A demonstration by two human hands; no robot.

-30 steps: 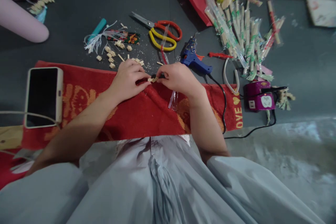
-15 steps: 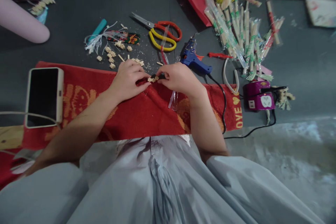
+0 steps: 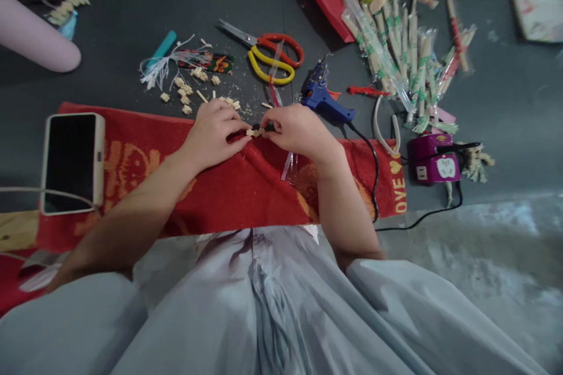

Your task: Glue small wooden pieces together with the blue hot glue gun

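Between my two hands is a small pale cluster of short wooden-looking pieces [image 3: 255, 132], held just over the red towel [image 3: 211, 205]. My left hand [image 3: 215, 135] pinches its left end between thumb and fingers. From the other side, my right hand [image 3: 294, 132] grips the right end, with the fingers curled and partly hidden. Similar loose pale pieces [image 3: 185, 91] lie on the table beyond my left hand. A blue glue gun [image 3: 328, 99] rests beyond my right hand, and scissors [image 3: 268, 58] with red and yellow handles lie farther up.
A phone or tablet [image 3: 73, 164] lies on the towel's left end. At right are a purple power socket [image 3: 433, 158] with a black cord and many wrapped pale sticks [image 3: 404, 58]. A pink cylinder [image 3: 39, 35] juts in at upper left. White string [image 3: 160, 70] lies beside a teal stick [image 3: 162, 47].
Both hands keep their pinch on the pale cluster in nearly the same place. The whole view has shifted very slightly; nothing else has visibly moved.
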